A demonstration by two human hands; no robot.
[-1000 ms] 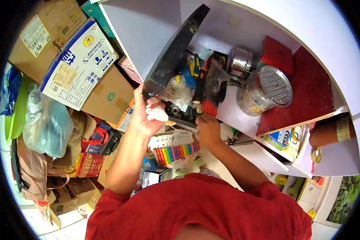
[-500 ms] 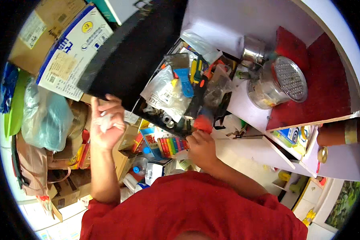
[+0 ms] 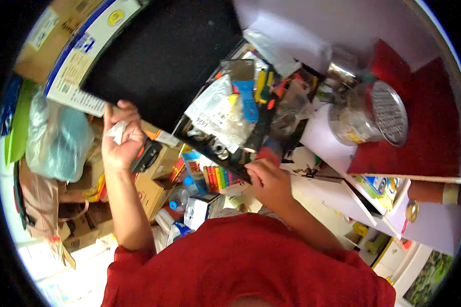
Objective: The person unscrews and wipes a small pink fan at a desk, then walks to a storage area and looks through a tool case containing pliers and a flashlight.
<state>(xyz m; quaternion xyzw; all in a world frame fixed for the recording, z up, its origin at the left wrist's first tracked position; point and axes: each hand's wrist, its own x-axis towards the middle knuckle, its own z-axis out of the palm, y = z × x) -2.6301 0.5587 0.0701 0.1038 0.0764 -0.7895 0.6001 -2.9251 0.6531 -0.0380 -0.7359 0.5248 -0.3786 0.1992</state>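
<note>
A black toolbox (image 3: pixel 202 154) stands in front of me, its large black lid (image 3: pixel 153 56) raised on the left. My left hand (image 3: pixel 122 138) has its fingertips at the lid's lower corner, with a crumpled white tissue (image 3: pixel 118 132) in its curled fingers. My right hand (image 3: pixel 270 183) is closed at the box's near right corner, beside a blurred red thing (image 3: pixel 268 155) whose kind I cannot tell. Inside the box lie a blue-handled scraper (image 3: pixel 247 100), yellow-and-black tools (image 3: pixel 264 86), a plastic bag (image 3: pixel 223 110) and metal fittings (image 3: pixel 220 150).
On the right, a steel container with a perforated top (image 3: pixel 388 112) stands by a red board (image 3: pixel 430 123). Cardboard boxes (image 3: pixel 151 194) and a teal item in clear plastic (image 3: pixel 69 138) are on the left. Coloured book spines (image 3: pixel 219 177) and a bottle (image 3: pixel 179 199) sit below the toolbox.
My left hand has moved left and slightly up along with the lid, whose flat face now shows wider. The view has shifted, and my right hand sits slightly further right.
</note>
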